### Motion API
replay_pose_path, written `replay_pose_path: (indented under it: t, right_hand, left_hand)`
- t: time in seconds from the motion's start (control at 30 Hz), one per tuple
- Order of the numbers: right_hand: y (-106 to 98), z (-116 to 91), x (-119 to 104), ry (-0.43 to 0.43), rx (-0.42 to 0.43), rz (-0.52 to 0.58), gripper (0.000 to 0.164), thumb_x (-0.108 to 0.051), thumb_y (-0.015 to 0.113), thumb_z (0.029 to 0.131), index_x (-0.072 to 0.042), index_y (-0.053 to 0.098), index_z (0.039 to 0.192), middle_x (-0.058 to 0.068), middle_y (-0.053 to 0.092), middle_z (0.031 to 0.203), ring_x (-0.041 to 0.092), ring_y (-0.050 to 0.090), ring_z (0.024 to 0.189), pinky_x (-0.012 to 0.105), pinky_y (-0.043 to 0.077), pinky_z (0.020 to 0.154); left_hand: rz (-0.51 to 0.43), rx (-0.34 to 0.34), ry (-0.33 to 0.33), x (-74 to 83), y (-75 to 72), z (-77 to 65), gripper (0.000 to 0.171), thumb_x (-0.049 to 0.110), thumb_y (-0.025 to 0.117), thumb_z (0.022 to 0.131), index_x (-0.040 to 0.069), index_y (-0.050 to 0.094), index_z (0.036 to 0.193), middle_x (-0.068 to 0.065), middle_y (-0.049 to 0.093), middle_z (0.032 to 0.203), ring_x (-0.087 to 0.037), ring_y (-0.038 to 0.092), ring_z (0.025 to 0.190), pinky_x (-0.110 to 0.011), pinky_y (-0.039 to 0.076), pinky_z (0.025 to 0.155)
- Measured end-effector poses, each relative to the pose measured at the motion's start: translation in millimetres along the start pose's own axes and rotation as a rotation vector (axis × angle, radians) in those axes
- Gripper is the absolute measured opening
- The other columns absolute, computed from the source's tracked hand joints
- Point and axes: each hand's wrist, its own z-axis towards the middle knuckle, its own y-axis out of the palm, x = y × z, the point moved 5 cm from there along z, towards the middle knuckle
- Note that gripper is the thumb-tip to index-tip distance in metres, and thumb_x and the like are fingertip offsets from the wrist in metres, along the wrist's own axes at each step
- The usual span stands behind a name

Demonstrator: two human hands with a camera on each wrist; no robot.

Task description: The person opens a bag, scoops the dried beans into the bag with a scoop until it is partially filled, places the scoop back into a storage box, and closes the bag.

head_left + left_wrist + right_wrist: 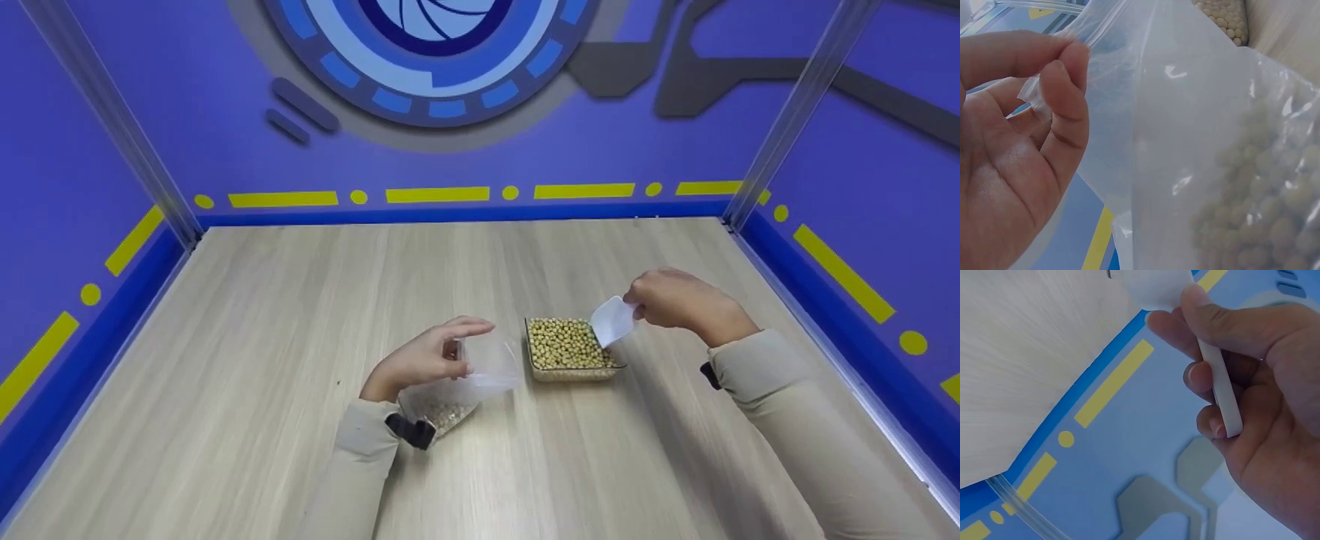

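Observation:
My left hand [431, 352] pinches the top edge of a clear plastic zip bag [1168, 146], whose mouth leans toward the container. Round pale beans [1264, 219] lie low in the bag. In my right hand [679, 304] is a white scoop [613, 321], its handle gripped between thumb and curled fingers, as the right wrist view shows. The scoop's blade tips down into the yellowish beans [564, 343] at the right side of a square glass container [576, 375]. Those beans fill the container nearly to its rim.
A light wood-grain table [300, 315] lies under everything. Blue-purple panels with yellow marks [436, 195] enclose its back and sides, joined by metal posts [795, 112] at the corners. A tiny dark speck lies on the table left of the bag.

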Motion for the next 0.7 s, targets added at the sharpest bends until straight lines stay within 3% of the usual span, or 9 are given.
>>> replay_pose_path:
  t: [0.43, 0.7]
  right_hand:
    - [1.5, 10.1, -16.7, 0.003, 0.014, -0.215, 0.007, -0.004, 0.077, 0.075, -0.003, 0.071, 0.079, 0.009, 0.068, 0.071, 0.018, 0.054, 0.057, 0.034, 0.048, 0.056]
    - [1.2, 14.7, -18.9, 0.035, -0.006, -0.21, 0.005, -0.003, 0.074, 0.077, -0.002, 0.07, 0.08, 0.01, 0.068, 0.072, 0.019, 0.053, 0.057, 0.034, 0.046, 0.055]
  left_hand:
    - [-0.017, -0.007, 0.003, 0.1, 1.5, 0.0, 0.065, -0.008, 0.058, 0.082, 0.002, 0.042, 0.144, -0.016, 0.038, 0.149, -0.009, 0.044, 0.07, -0.018, 0.042, 0.062]
    - [-0.017, 0.0, 0.009, -1.4, 0.0, 0.8, 0.065, -0.009, 0.059, 0.082, 0.002, 0.043, 0.144, -0.015, 0.04, 0.148, -0.012, 0.044, 0.072, -0.018, 0.042, 0.063]
